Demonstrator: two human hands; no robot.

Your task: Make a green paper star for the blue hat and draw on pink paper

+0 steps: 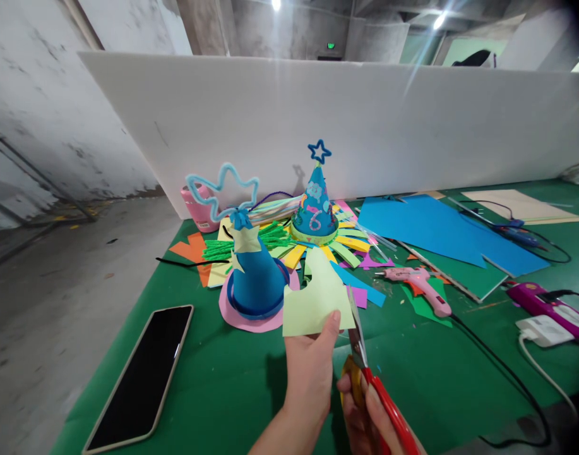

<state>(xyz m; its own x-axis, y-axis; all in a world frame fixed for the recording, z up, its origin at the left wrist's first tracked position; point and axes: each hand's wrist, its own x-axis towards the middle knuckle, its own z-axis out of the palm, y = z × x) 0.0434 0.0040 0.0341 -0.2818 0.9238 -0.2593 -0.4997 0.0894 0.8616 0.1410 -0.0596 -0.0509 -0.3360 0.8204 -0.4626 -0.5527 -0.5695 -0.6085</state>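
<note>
My left hand (312, 366) pinches a pale yellow-green sheet of paper (317, 306) by its lower edge, thumb on top. A curved notch is cut out of the sheet's upper left. In my right hand (365, 404) are scissors (388, 404) with red and yellow handles, their blades at the sheet's right edge. Just beyond the paper stands a blue cone hat (256, 284) on a pink brim, with pale yellow stars and a light blue fuzzy-wire star on top. Farther back, a decorated blue party hat (314, 208) carries a 6 and a dark blue star.
A phone (144, 373) lies at the left of the green table. To the right are a pink glue gun (415, 281), blue card (426, 227), a magenta power strip (549, 306) and a white charger (545, 330). Green fuzzy wires (270, 237) and a pink bottle (199, 208) lie behind the hat.
</note>
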